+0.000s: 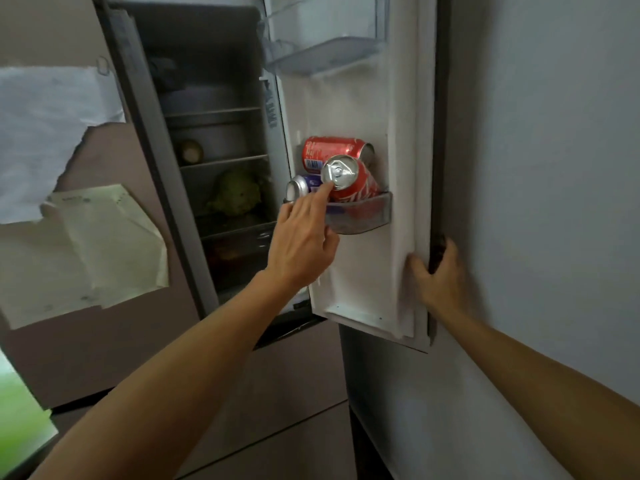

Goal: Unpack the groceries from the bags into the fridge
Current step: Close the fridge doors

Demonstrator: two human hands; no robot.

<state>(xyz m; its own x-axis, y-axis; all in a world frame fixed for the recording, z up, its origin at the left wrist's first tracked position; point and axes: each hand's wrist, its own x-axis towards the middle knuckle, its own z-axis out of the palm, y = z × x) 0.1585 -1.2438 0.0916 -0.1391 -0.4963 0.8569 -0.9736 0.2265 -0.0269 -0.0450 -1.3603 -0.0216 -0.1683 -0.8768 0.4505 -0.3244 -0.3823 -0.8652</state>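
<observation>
The fridge door [363, 271] stands open, and its lower door bin [363, 216] holds three cans lying on their sides. A red can [356, 185] lies in front, with another red can [332, 150] stacked behind it and a purple can [301, 187] to its left. My left hand [304, 237] reaches to the bin, fingers apart, with one fingertip touching the rim of the front red can. My right hand [440, 275] grips the outer edge of the door below the bin. No grocery bags are in view.
Inside the fridge [221, 140], wire shelves hold a green leafy vegetable [239, 194], a round pale item [190, 150] and a pot. An upper door bin [322, 53] has nothing visible in it. Papers [79, 244] hang on the door at left. A grey wall [554, 168] is at right.
</observation>
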